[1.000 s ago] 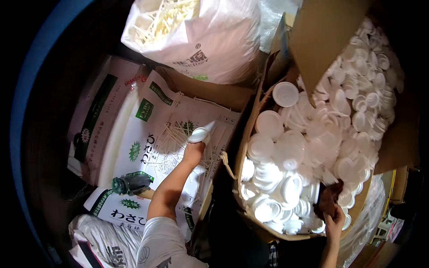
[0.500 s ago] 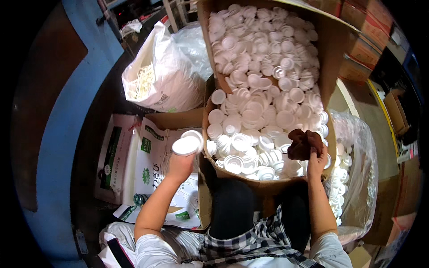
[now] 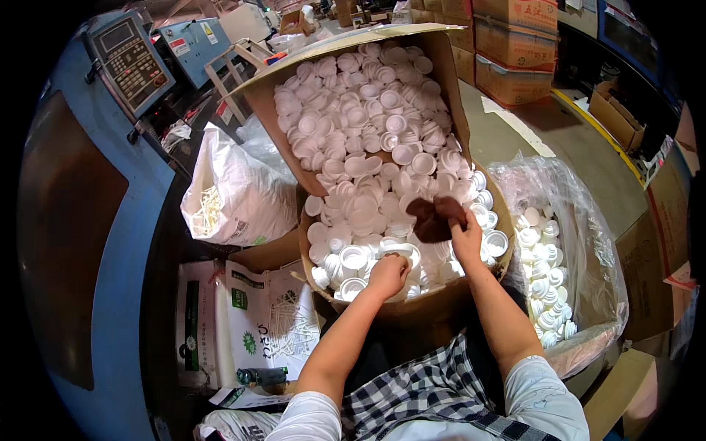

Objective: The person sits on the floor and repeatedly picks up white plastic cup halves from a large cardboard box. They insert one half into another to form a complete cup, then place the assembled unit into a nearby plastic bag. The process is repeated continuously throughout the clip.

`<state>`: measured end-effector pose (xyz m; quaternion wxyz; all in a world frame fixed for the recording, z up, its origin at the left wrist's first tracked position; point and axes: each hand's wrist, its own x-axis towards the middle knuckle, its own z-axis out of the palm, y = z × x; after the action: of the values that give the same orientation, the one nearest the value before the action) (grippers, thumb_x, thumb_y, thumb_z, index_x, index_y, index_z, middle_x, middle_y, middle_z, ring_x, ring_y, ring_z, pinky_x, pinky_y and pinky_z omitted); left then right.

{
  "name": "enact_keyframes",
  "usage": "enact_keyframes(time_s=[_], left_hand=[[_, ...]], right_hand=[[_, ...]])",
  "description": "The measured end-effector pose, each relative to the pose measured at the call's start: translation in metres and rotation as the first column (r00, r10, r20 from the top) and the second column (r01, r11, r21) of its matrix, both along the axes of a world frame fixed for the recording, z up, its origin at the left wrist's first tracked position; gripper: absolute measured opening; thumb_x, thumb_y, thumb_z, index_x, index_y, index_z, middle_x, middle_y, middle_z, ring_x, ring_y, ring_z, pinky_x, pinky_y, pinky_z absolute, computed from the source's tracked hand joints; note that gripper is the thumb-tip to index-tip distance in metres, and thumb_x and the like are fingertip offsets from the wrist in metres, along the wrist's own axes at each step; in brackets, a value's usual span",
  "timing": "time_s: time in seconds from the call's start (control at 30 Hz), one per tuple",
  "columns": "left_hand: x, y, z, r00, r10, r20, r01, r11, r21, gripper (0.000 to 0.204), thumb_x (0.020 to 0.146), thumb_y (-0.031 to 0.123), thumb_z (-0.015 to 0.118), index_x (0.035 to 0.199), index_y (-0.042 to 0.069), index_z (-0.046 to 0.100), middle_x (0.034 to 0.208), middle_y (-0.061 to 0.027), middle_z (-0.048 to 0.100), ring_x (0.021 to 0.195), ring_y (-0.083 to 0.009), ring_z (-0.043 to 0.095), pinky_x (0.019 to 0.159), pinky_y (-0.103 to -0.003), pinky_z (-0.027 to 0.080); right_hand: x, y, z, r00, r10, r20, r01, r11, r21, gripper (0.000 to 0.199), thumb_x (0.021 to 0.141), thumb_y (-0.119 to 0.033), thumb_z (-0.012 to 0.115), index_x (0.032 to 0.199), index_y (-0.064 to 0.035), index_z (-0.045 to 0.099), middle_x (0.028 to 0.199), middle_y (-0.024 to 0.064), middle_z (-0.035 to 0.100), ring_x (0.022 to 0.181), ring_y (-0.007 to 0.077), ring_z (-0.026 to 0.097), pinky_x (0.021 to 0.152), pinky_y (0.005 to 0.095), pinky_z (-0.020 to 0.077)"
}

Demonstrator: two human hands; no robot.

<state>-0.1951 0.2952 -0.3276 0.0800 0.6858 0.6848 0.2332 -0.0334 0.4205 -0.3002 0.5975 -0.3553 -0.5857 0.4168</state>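
A heap of white round plastic lids fills an open cardboard box at my knees. My left hand is over the box's near part with its fingers curled. A white lid shows just beyond its fingertips and appears to be gripped by them. In my right hand, over the right side of the heap, is a crumpled brown cloth, pinched between thumb and fingers. The cloth covers some lids beneath it.
Behind, a tilted carton holds more lids. At right stands a clear plastic bag of stacked white parts. At left are a white sack, a paper-lined box with thin white sticks, a dark green tool and a blue machine.
My left hand has moved right, from above the paper-lined box to over the lid heap. Thin sticks now show in that box. My right hand still holds the cloth. The view has tilted up.
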Motion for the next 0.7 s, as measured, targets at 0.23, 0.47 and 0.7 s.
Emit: enact_keyframes(time_s=[0.23,0.47,0.7], left_hand=[[-0.011,0.019,0.017,0.938,0.225,0.262,-0.304,0.898,0.318,0.021,0.073,0.021,0.068,0.068,0.004,0.057,0.069,-0.0102,0.057,0.064,-0.0292,0.055,0.057,-0.039,0.043],[-0.008,0.050,-0.023,0.935,0.342,0.093,-0.354,0.892,0.280,0.032,0.069,0.027,0.071,0.092,0.006,0.061,0.097,-0.0117,0.056,0.094,-0.0319,0.050,0.080,-0.041,0.041],[-0.008,0.066,-0.028,0.925,0.373,-0.075,-0.381,0.910,-0.163,0.064,0.063,0.043,0.073,0.115,0.010,0.055,0.110,-0.0103,0.055,0.109,-0.0296,0.046,0.092,-0.042,0.033]], right_hand=[[0.014,0.021,-0.007,0.964,0.119,-0.239,-0.196,0.922,-0.332,0.020,0.086,-0.005,0.052,0.104,-0.0006,0.058,0.093,0.0047,0.062,0.083,0.0124,0.057,0.077,0.0262,0.0449],[0.011,0.038,-0.007,0.958,0.078,-0.275,-0.185,0.902,-0.389,0.021,0.087,-0.006,0.051,0.106,-0.0005,0.056,0.096,0.0048,0.061,0.085,0.0124,0.057,0.077,0.0254,0.0453],[0.015,0.046,-0.017,0.968,0.076,-0.240,-0.177,0.882,-0.437,0.022,0.087,-0.006,0.050,0.108,0.0003,0.055,0.098,0.0047,0.060,0.087,0.0129,0.056,0.080,0.0258,0.0448]])
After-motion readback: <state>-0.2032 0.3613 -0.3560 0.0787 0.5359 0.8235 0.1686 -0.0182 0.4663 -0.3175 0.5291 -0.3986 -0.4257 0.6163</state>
